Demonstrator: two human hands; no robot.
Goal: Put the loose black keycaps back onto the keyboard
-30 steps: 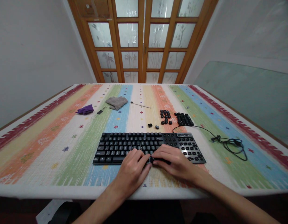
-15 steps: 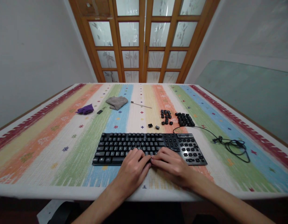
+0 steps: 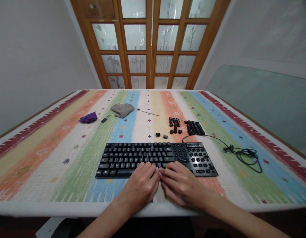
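Note:
A black computer keyboard [image 3: 125,160] lies in front of me on the striped cloth. Its right-hand section is stripped of keycaps, showing bare switch mounts. My left hand [image 3: 144,183] is bent over the middle of its front edge, fingers closed. My right hand [image 3: 180,181] meets it there, also closed, with the fingertips of both hands nearly touching. Whatever may be pinched between them is hidden. Behind the keyboard sit two loose keycaps, one black [image 3: 158,134] and one greyish [image 3: 165,136]. Farther right are two groups of loose black keycaps [image 3: 195,128].
The keyboard's cable [image 3: 249,155] is coiled at the right. A grey cloth [image 3: 123,109], a purple cloth [image 3: 88,117], a thin rod with a dark tip [image 3: 149,112] and a small black piece with thin wires [image 3: 104,120] lie toward the back. The table's near edge runs beneath my wrists.
Both hands have drawn slightly toward me at the keyboard's front edge, and my right fingers are more curled. The whole view has shifted a little; the loose keycaps stay in place.

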